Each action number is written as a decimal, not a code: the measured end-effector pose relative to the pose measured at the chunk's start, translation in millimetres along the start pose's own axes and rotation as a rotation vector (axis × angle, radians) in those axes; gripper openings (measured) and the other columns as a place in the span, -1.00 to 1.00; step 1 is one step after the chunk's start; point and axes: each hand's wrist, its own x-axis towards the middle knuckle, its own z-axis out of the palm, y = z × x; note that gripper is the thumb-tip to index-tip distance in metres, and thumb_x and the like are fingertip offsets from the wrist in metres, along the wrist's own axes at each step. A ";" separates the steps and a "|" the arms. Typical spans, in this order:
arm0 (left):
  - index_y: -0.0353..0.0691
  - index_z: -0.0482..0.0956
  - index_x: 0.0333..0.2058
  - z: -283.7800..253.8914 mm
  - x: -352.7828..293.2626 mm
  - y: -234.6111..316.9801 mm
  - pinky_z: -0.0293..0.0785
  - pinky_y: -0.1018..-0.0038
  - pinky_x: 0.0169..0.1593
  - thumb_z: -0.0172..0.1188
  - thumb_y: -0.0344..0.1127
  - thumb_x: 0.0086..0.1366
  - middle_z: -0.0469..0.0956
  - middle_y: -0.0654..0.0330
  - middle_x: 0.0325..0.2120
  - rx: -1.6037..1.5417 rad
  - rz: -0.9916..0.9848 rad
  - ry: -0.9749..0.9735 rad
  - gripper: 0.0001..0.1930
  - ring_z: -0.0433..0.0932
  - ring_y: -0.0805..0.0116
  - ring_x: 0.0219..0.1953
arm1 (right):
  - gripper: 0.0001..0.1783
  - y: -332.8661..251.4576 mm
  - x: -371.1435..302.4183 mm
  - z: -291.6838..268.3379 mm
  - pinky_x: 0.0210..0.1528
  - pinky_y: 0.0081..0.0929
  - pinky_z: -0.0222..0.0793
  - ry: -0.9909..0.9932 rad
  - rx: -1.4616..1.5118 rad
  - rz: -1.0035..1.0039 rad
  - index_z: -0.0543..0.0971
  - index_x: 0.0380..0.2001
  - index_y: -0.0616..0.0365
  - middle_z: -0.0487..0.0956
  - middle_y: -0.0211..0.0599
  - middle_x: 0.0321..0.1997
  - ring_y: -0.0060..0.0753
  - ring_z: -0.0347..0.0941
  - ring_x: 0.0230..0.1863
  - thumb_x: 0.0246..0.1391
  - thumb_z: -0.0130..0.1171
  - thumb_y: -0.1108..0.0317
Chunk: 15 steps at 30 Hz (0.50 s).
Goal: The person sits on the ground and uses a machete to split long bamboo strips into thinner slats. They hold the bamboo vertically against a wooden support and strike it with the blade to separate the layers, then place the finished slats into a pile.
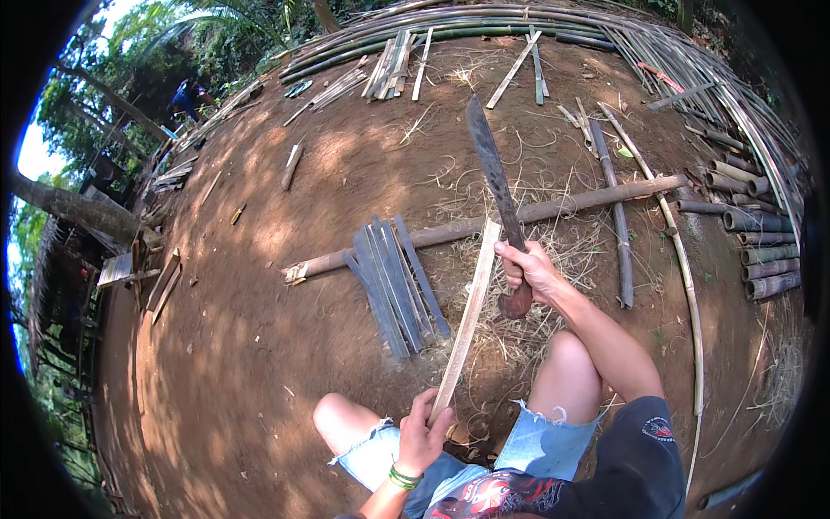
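My right hand is wrapped round the wooden handle of a machete. Its long dark blade points up and away from me. In my left hand, near my lap, is the lower end of a pale split bamboo strip. The strip slants up to the right, and its far end lies beside the machete near the handle. Left of it, several dark bamboo slats rest partly across a wooden pole on the ground.
Curly shavings litter the dirt around the pole. Cut bamboo tubes are stacked at the right, with long bamboo poles along the back. A thin bamboo pole lies right of me. Another person is at the far left.
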 end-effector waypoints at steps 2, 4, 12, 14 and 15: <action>-0.25 0.40 0.11 -4.4 -4.5 -3.0 0.46 0.42 -0.44 0.23 -0.36 0.34 0.64 0.07 -0.51 0.077 -0.013 -0.008 -0.60 0.64 0.27 -0.54 | -0.75 1.2 1.1 -0.2 -0.65 -0.65 0.04 -0.039 0.060 -0.019 0.48 -0.37 0.07 0.28 -0.69 -0.67 -0.76 0.13 -0.71 0.14 0.37 0.25; -0.23 0.40 0.12 -6.8 -9.5 -1.7 0.49 0.38 -0.40 0.22 -0.35 0.33 0.64 0.04 -0.49 0.123 0.003 0.001 -0.59 0.67 0.19 -0.50 | -0.77 -2.4 1.0 -1.9 -0.64 -0.65 0.06 -0.029 0.053 -0.064 0.49 -0.35 0.07 0.32 -0.66 -0.63 -0.75 0.16 -0.69 0.13 0.37 0.29; -0.26 0.46 0.07 -23.8 -27.7 8.9 0.48 0.40 -0.35 0.22 -0.40 0.31 0.62 0.08 -0.46 0.285 0.095 0.090 -0.64 0.60 0.23 -0.48 | -0.73 -9.8 -8.5 5.4 -0.60 -0.66 0.11 -0.120 0.091 -0.051 0.59 -0.22 0.26 0.43 -0.55 -0.53 -0.74 0.20 -0.66 0.13 0.36 0.30; -0.25 0.49 0.05 -29.9 -31.2 6.0 0.49 0.39 -0.32 0.22 -0.41 0.32 0.63 0.05 -0.42 0.310 0.100 0.095 -0.67 0.61 0.21 -0.44 | -0.71 -6.8 -7.7 7.5 -0.60 -0.66 0.11 -0.106 0.062 -0.081 0.61 -0.20 0.30 0.42 -0.56 -0.56 -0.74 0.19 -0.67 0.15 0.35 0.29; -0.24 0.50 0.04 -32.3 -32.5 5.3 0.47 0.40 -0.32 0.21 -0.42 0.32 0.60 0.07 -0.44 0.291 0.105 0.104 -0.68 0.58 0.24 -0.44 | -0.70 -4.7 -7.6 8.5 -0.60 -0.66 0.11 -0.100 0.048 -0.093 0.61 -0.19 0.31 0.41 -0.56 -0.58 -0.73 0.19 -0.67 0.16 0.34 0.28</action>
